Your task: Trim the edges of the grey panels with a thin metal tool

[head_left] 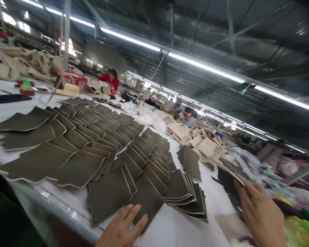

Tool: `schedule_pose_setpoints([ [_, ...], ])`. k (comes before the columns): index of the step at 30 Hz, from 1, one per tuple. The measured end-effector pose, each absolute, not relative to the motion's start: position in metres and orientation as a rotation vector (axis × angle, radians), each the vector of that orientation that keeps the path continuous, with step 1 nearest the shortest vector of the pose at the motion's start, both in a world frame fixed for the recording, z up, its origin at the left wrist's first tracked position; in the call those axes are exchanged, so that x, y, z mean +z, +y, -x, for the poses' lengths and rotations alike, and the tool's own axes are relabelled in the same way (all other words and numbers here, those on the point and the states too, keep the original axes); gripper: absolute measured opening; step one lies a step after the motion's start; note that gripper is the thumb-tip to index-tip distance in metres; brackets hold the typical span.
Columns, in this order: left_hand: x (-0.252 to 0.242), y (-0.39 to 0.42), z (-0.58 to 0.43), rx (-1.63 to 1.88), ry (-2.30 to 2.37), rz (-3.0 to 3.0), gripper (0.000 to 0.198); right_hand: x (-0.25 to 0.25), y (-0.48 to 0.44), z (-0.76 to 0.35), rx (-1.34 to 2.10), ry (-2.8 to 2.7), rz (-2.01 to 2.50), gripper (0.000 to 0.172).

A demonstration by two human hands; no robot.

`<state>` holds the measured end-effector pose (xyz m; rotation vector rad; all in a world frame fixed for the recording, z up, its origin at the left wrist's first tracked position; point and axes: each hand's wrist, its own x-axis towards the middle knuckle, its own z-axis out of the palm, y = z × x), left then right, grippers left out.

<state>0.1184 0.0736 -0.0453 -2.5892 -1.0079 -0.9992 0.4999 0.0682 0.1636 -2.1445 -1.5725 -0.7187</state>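
Dark olive cut pieces (110, 192) with pale edges lie in overlapping rows on a white tabletop. My left hand (122, 226) rests at the near edge of these rows, its fingers spread and its fingertips at a front piece (149, 195). On the right, my right hand (262, 209) pinches a dark cut piece (229, 181) between thumb and fingers, raised off the table and tilted. Between the hands sits a fanned stack of dark pieces (187, 199). Another small group of dark pieces (192, 163) lies just beyond that stack.
Beige pieces (206, 145) are heaped beyond the rows, near clear plastic (149, 118). At the left are a phone (10, 98), a green-tipped bottle (27, 89) and a metal post (67, 37). A person in red (110, 80) works farther back. Coloured bags (296, 226) lie at the lower right.
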Motion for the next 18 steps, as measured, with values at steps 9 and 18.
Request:
schedule_pose_setpoints([
  [9,-0.112,0.096,-0.152,-1.195,-1.086,2.268,0.019,0.076,0.2,-0.568,-0.546,-1.643,2.287,0.056],
  [18,-0.056,0.079,-0.136,-0.964,-1.124,2.568,0.043,0.079,0.2,-0.569,-0.23,-1.609,2.13,0.039],
])
